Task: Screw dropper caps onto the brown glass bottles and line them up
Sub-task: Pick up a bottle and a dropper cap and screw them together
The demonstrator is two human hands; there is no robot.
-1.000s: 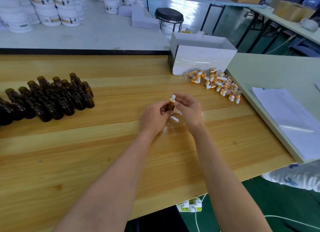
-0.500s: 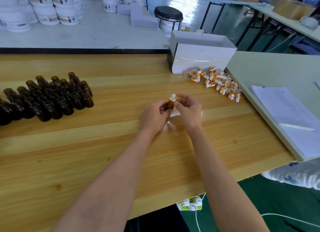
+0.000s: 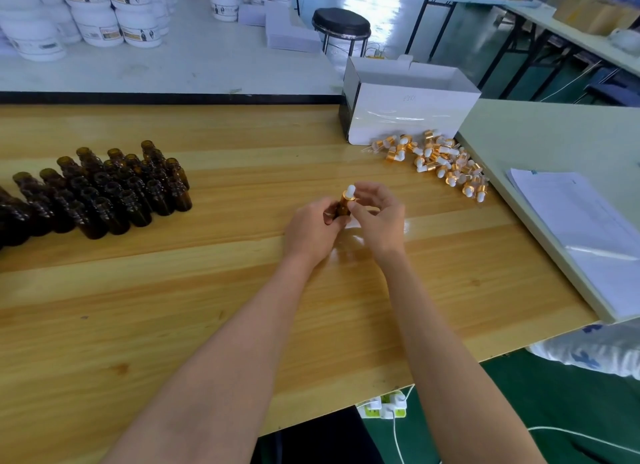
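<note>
Left hand (image 3: 313,226) wraps the brown bottle (image 3: 342,210) low on the body, over the middle of the counter (image 3: 242,290). Probably leaves the neck free and stops it spinning. Right hand (image 3: 379,217) pinches the dropper cap (image 3: 348,194) on the neck, fingertips only, which suits twisting. Thread depth: can't tell. Uncapped bottles (image 3: 104,193) are bunched far left, loose caps (image 3: 440,158) heaped right by the white box (image 3: 408,117), so one supply per hand. No capped row in sight.

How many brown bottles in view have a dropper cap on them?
1: the bottle held in the left hand, its cap pinched by the right hand. The group at left looks uncapped; some there run off the frame edge.
</note>
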